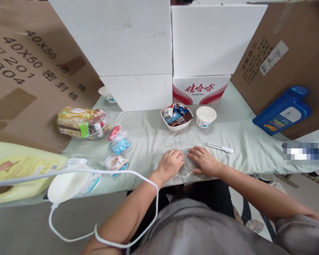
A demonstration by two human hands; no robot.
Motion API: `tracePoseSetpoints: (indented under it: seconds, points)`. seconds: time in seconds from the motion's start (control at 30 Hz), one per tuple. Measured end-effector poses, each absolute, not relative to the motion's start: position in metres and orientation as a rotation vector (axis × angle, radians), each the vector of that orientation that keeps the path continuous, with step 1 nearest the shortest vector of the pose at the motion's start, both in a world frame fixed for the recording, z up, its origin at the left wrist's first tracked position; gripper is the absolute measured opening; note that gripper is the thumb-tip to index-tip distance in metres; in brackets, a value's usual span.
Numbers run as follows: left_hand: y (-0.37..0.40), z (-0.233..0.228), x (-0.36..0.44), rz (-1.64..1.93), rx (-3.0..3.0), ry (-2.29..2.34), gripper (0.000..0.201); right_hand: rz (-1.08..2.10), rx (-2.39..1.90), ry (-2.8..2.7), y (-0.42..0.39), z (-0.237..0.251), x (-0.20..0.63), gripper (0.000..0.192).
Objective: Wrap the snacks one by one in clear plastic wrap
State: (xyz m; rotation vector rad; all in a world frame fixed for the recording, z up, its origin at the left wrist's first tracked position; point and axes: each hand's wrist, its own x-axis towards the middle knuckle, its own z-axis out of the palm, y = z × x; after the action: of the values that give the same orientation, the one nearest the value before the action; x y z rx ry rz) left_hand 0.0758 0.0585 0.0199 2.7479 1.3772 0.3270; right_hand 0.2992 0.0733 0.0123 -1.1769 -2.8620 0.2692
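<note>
- Bare pale-green cloth (145, 134) leaves a passage between the left hand (171, 162) and the small plastic-wrapped snacks (119, 146).
- Ahead, a white oval bowl (177, 128) and a round white paper cup (206, 118) stand in the way, a narrow gap between the 2.
- Behind these, 4 stacked white cardboard boxes (140, 92) form a wall.
- A slim white pen (218, 147) lies just beyond the right hand (205, 162); past it, cloth runs open toward the blue plastic bottle (280, 109).
- A white cable (16, 180) loops across the left forearm.

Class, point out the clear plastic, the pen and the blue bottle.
Clear plastic (185, 170): head view, its wrinkled middle.
Pen (219, 147): head view, middle of its barrel.
Blue bottle (282, 109): head view, middle of its body.
</note>
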Motion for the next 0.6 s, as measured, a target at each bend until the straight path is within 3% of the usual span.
tracePoseSetpoints:
  seconds: [0.1, 0.17, 0.4, 0.5, 0.6]
  points:
    - [0.06, 0.002, 0.081, 0.252, 2.734, 1.302, 0.069, 0.324, -1.041, -2.892, 0.069, -0.003, 0.3, 0.099]
    - [0.055, -0.009, 0.077, 0.171, 2.675, 1.391, 0.082, 0.263, -1.123, -2.865, 0.065, -0.01, 0.311, 0.098]
    - [0.036, -0.001, 0.074, 0.147, 2.611, 1.589, 0.088, 0.096, -1.649, -2.399, 0.064, 0.011, 0.343, 0.047]
    - [0.035, 0.005, 0.095, 0.222, 2.676, 1.517, 0.082, 0.266, -1.82, -2.276, 0.081, 0.024, 0.326, 0.039]
    - [0.032, -0.003, 0.113, 0.256, 2.67, 1.428, 0.081, 0.678, -1.82, -2.134, 0.098, 0.026, 0.305, 0.014]
